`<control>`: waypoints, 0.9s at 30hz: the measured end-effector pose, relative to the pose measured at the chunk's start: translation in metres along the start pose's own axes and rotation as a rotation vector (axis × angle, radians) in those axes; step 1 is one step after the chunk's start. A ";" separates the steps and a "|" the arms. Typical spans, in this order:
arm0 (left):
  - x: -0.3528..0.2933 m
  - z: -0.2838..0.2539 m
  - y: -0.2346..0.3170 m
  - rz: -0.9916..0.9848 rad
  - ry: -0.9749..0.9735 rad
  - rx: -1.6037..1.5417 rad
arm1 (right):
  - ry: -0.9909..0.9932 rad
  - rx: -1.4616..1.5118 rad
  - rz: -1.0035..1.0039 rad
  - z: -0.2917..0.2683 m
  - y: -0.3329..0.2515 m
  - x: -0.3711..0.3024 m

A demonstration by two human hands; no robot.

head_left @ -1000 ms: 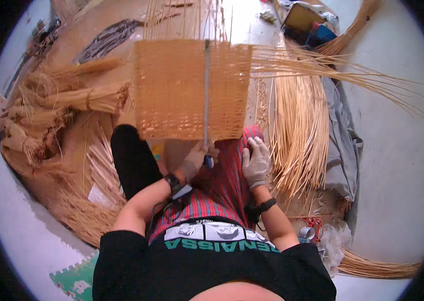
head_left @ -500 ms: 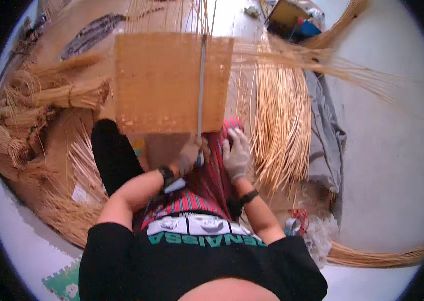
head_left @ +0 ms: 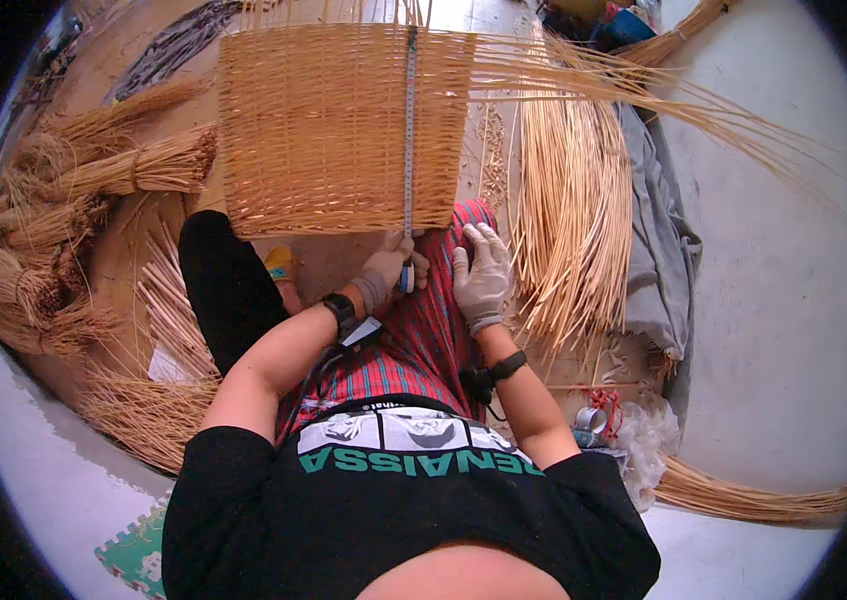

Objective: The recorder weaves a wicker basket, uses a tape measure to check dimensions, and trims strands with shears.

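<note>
I am seated on the floor, looking down past my black shirt and red striped cloth over my lap to my two gloved hands, which sit close together just above my knees. My left hand [head_left: 386, 277] is curled closed around the near end of a tape measure [head_left: 408, 150], pinching its small blue-tipped case between fingers and thumb; a black watch sits on that wrist. My right hand [head_left: 481, 277], just beside it and not touching it, lies open and flat, fingers spread and pointing away from me, palm down on the red cloth at the near edge of the weaving; a dark band circles that wrist. Directly beyond both hands lies a flat woven wicker panel [head_left: 338, 130], roughly square and golden, its near edge touching the area just ahead of my fingertips. The tape runs straight away from my left hand, up across the panel toward its far edge, lying nearer the panel's right side. Loose unwoven stakes stick out from the panel's far and right edges. To the right of my right hand, a thick heap of long pale willow rods [head_left: 573, 200] lies on the floor beside a grey cloth [head_left: 663, 250]. Far to the left of my left hand lie tied bundles of straw-coloured reeds [head_left: 113, 170].
</note>
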State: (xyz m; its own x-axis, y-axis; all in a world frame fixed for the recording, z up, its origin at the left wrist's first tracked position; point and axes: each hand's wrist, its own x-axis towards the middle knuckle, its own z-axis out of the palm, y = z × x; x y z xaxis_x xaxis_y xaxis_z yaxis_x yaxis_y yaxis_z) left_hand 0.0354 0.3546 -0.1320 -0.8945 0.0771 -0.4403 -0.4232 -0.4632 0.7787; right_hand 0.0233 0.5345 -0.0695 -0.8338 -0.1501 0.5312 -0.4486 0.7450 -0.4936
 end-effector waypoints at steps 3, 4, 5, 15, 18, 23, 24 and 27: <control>0.005 -0.003 -0.004 0.003 0.002 -0.025 | -0.008 0.016 0.008 0.000 0.000 -0.001; 0.006 -0.004 -0.004 -0.012 -0.006 -0.083 | -0.017 0.021 0.029 0.001 0.003 -0.002; 0.006 -0.006 -0.005 -0.005 0.013 -0.068 | -0.011 0.023 0.020 0.002 0.008 -0.002; -0.014 -0.002 -0.001 0.129 -0.026 0.013 | -0.481 -0.140 0.840 0.036 0.190 -0.082; -0.022 -0.006 0.010 0.196 0.024 0.061 | -0.933 -0.119 0.856 0.045 0.229 -0.161; -0.043 -0.047 0.050 0.212 0.166 0.143 | -0.995 -0.226 1.116 0.056 0.241 -0.259; -0.052 -0.059 0.058 0.185 0.247 0.169 | -0.971 -0.237 1.070 0.056 0.240 -0.269; -0.074 -0.089 0.071 0.212 0.304 0.224 | -0.964 -0.327 1.097 0.058 0.242 -0.278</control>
State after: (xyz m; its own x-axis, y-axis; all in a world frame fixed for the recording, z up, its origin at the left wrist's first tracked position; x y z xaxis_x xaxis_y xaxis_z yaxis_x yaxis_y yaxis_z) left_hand 0.0842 0.2377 -0.0837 -0.8963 -0.2778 -0.3455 -0.2853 -0.2350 0.9292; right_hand 0.1276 0.7184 -0.3765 -0.6435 0.3032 -0.7028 0.5062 0.8573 -0.0936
